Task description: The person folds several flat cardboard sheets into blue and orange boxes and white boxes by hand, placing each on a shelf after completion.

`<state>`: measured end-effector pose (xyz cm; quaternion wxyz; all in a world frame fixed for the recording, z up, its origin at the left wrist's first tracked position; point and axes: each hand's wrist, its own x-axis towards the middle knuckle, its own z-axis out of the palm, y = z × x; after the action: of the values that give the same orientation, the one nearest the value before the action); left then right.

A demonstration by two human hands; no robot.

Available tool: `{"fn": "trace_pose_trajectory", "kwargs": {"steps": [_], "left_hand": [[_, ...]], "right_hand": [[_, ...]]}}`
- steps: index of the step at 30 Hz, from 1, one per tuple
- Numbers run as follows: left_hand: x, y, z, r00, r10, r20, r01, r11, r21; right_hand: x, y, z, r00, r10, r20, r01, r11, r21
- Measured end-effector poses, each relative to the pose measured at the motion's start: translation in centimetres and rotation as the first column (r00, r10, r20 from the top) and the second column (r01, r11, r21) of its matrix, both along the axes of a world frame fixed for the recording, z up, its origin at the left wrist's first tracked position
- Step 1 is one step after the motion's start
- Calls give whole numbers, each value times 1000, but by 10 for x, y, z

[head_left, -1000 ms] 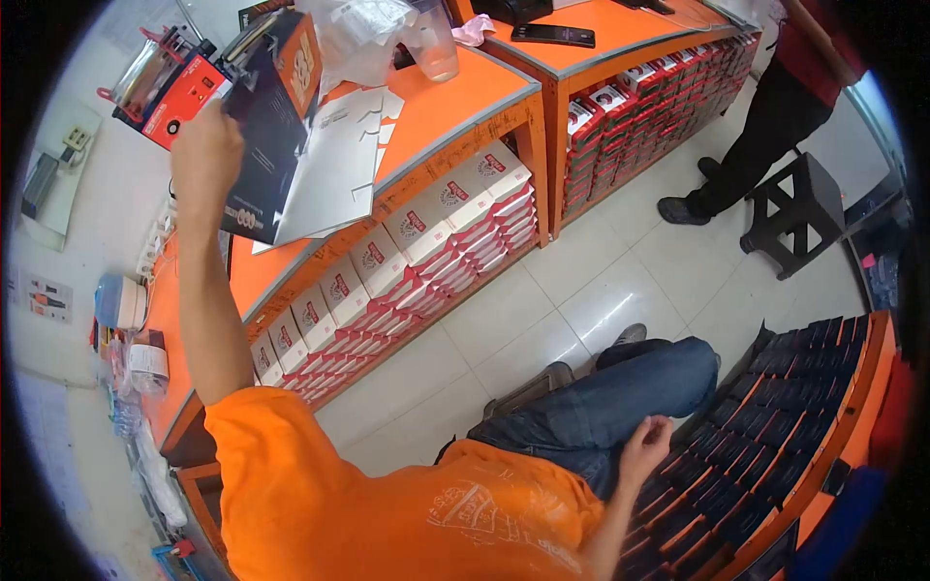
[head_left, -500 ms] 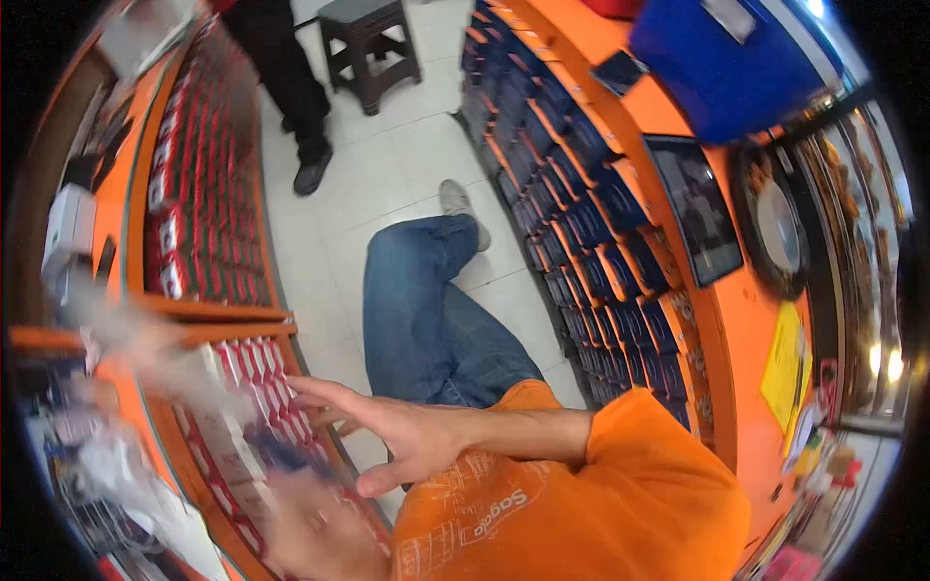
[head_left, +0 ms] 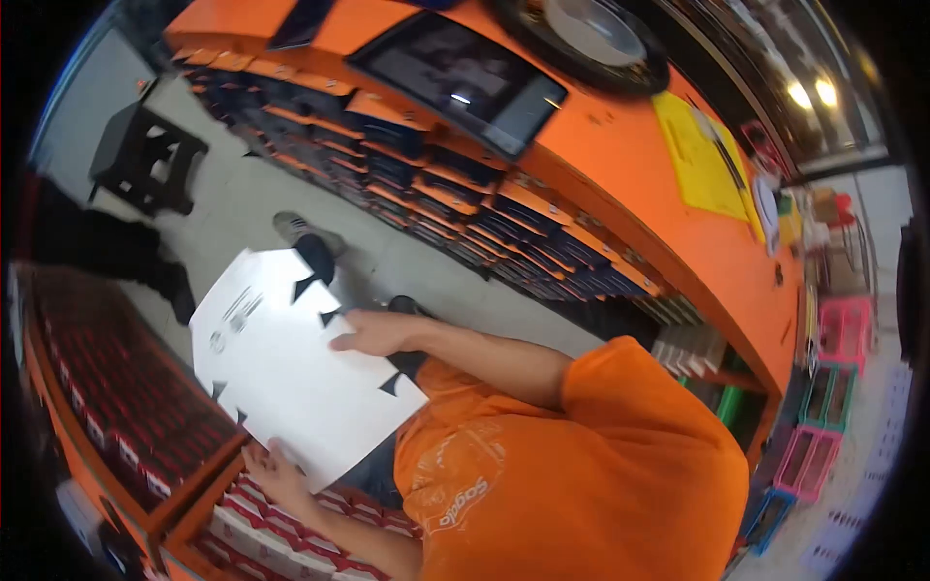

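Observation:
A flat white cardboard box blank (head_left: 281, 358) with dark notches along its edges and small black print lies tilted over my lap. My right hand (head_left: 383, 332) grips its upper right edge, thumb on top and the other fingers hidden beneath. At its lower edge, my left hand (head_left: 279, 474) holds the blank, with the thumb against the sheet and the fingers bent. Part of the left-hand grip is hard to make out.
Orange shelving with red-and-white boxes (head_left: 126, 416) stands at the left. Opposite is an orange counter (head_left: 620, 165) over racks of dark blue boxes, bearing a tablet (head_left: 460, 82) and a yellow sheet (head_left: 702, 160). A dark stool (head_left: 145, 160) and another person's leg (head_left: 107, 237) are beyond.
The view has swung toward the counter. Earlier both hands were by the left shelves, the left one blurred; now the white box blank is between them over my lap.

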<state>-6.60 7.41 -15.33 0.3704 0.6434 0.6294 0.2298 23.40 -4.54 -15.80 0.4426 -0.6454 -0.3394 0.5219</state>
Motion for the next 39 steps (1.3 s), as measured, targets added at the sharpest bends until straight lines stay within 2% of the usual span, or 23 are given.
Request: {"fn": "trace_pose_trajectory", "kwargs": {"steps": [2, 3, 6, 8, 9, 12, 16, 18, 20, 22, 23, 24, 25, 26, 27, 29, 31, 33, 34, 35, 36, 38, 39], "left_hand": [[-46, 36, -14, 957, -125, 263, 194, 946, -258], [-56, 45, -17, 952, -154, 263, 223, 940, -259], [-72, 55, -10, 997, -9, 76, 28, 966, -257], [-70, 30, -2, 969, 163, 183, -98, 942, -320], [-63, 11, 3, 938, 252, 239, -156, 921, -356], [-21, -37, 39, 779, 451, 436, -155, 812, -563], [-13, -48, 33, 822, 482, 302, -276, 802, -530], [13, -48, 51, 897, 380, 225, -249, 856, -452], [15, -41, 44, 992, 123, 2, -119, 966, -230], [34, -37, 65, 987, -105, -120, 85, 983, -161], [31, -38, 49, 946, -152, -286, 159, 987, 1], [46, -36, 53, 942, -137, -306, 98, 986, -138], [56, -38, 42, 954, -85, -287, 65, 995, -77], [70, -36, 35, 898, -62, -435, 22, 995, -96], [73, -37, 30, 874, -50, -484, 14, 997, -79], [71, -38, 30, 879, -66, -472, 25, 995, -91], [55, -41, 21, 893, -60, -445, 31, 997, -72], [15, -29, 8, 985, 137, 101, -97, 939, -329], [-3, -22, 8, 898, 269, 349, -83, 882, -464], [-14, -9, 15, 677, 423, 603, 19, 808, -589], [-19, 8, 22, 364, 571, 736, 169, 737, -655], [-15, 37, 16, 398, 526, 751, 70, 799, -597], [-14, 46, 15, 439, 487, 755, -22, 846, -533]], "right_hand": [[-2, 17, -9, 959, -41, -280, 57, 997, 48], [4, 24, -9, 964, 77, -254, -65, 996, 57], [-27, 54, -3, 966, 118, 229, -124, 992, 9], [-54, 57, 23, 992, 49, 114, -32, 988, -149], [-69, 58, 26, 956, 29, 292, 4, 993, -114], [-97, 61, 6, 868, -90, 488, 133, 990, -55], [-113, 66, -11, 714, -182, 676, 168, 982, 87], [-104, 61, 12, 767, -110, 632, 99, 994, 52], [-95, 54, 35, 928, -23, 371, 82, 986, -143], [-99, 36, 45, 988, -127, 87, 139, 979, -146], [-106, 25, 32, 981, -189, 51, 186, 981, 60], [-105, 17, 47, 975, -221, -24, 222, 974, 49], [-106, 14, 40, 972, -230, -46, 233, 971, 55], [-102, 14, 28, 962, -266, -58, 270, 961, 62], [-95, 15, 18, 947, -270, -176, 263, 963, -65], [-83, 19, 4, 918, -279, -280, 234, 954, -186], [-74, 24, 2, 780, -465, -420, 382, 884, -270], [-55, 33, 10, 798, -412, -439, 367, 911, -188], [-46, 37, 13, 810, -375, -451, 364, 924, -113], [-40, 40, 2, 821, -289, -492, 336, 942, 9], [-38, 47, 8, 822, -287, -492, 340, 940, 19], [-37, 56, 23, 987, -90, -131, 97, 994, 43], [-45, 57, 23, 986, -97, -134, 104, 993, 50]]}}
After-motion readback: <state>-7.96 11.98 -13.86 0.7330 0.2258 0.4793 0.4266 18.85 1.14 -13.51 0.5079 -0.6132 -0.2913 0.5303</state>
